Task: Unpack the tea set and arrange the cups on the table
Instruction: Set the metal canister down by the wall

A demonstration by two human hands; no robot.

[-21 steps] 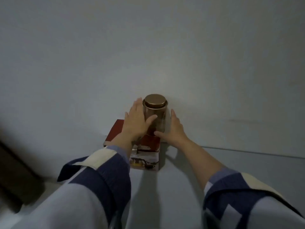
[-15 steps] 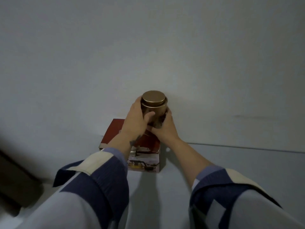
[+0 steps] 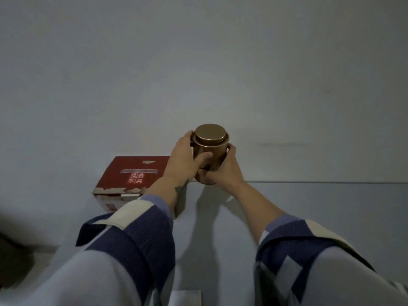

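A brown jar with a round gold lid [image 3: 209,138] is held between both my hands, lifted to the right of a red cardboard box [image 3: 132,175]. My left hand [image 3: 185,157] wraps the jar's left side, thumb across its front. Low on the jar's right side, my right hand [image 3: 223,171] cups its base. The box lies shut on the grey table [image 3: 309,208], white characters on its top, its front edge worn. No cups are in view.
A plain grey wall [image 3: 198,62] rises just behind the table's far edge. A dark shape [image 3: 13,250] sits at the lower left. My sleeves, blue and cream, fill the bottom of the view.
Both hands closed on the jar, which stood on the red box, and carried it up and to the right, off the box. The box top now shows in full.
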